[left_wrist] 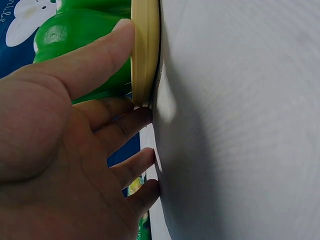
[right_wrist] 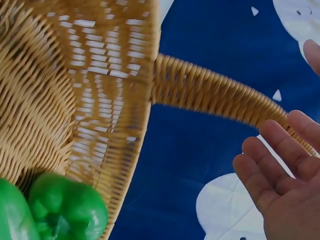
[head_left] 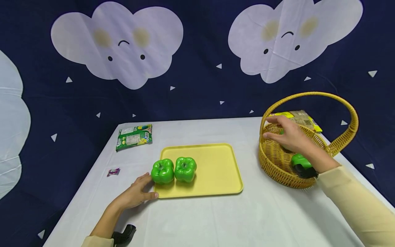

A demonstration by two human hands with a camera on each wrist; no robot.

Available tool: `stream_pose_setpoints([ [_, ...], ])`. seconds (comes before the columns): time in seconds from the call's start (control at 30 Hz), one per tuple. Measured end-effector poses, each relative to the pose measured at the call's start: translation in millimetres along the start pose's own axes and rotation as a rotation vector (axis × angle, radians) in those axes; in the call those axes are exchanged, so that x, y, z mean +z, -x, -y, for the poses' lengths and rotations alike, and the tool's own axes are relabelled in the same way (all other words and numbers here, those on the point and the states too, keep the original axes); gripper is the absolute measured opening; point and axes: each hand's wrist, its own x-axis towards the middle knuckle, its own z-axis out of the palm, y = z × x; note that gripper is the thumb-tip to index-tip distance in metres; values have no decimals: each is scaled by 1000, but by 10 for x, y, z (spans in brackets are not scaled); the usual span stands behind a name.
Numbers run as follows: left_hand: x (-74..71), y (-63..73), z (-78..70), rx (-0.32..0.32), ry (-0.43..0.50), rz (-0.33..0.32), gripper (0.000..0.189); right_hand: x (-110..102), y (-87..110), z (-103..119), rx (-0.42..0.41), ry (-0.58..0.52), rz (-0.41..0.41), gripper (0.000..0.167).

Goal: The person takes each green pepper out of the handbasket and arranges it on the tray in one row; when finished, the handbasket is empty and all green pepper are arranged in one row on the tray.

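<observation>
Two green bell peppers, one on the left point(head_left: 162, 171) and one beside it point(head_left: 185, 169), sit on the left part of a yellow tray point(head_left: 219, 171). My left hand point(head_left: 135, 192) rests at the tray's left front corner, its thumb against the rim point(left_wrist: 142, 55) and its fingers loosely extended on the cloth side. Over the wicker basket point(head_left: 271, 166), my right hand point(head_left: 290, 135) is held under the arched handle point(head_left: 311, 93), fingers spread and holding nothing. Green peppers point(right_wrist: 70, 207) lie inside the basket, partly hidden by my hand and wrist in the head view.
A green snack packet point(head_left: 134, 137) lies at the table's back left, with a small purple wrapped candy point(head_left: 113, 172) nearer. Behind the basket is a yellow and brown packet point(head_left: 299, 118). A dark blue cloth with clouds point(head_left: 200, 85) hangs behind the white table point(head_left: 200, 219).
</observation>
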Motion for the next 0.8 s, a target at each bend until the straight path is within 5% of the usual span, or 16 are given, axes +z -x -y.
stream_pose_setpoints([
  [0.8,11,-1,-1,-19,1,-4,74,-99,-185,-481,237,75,38,77],
])
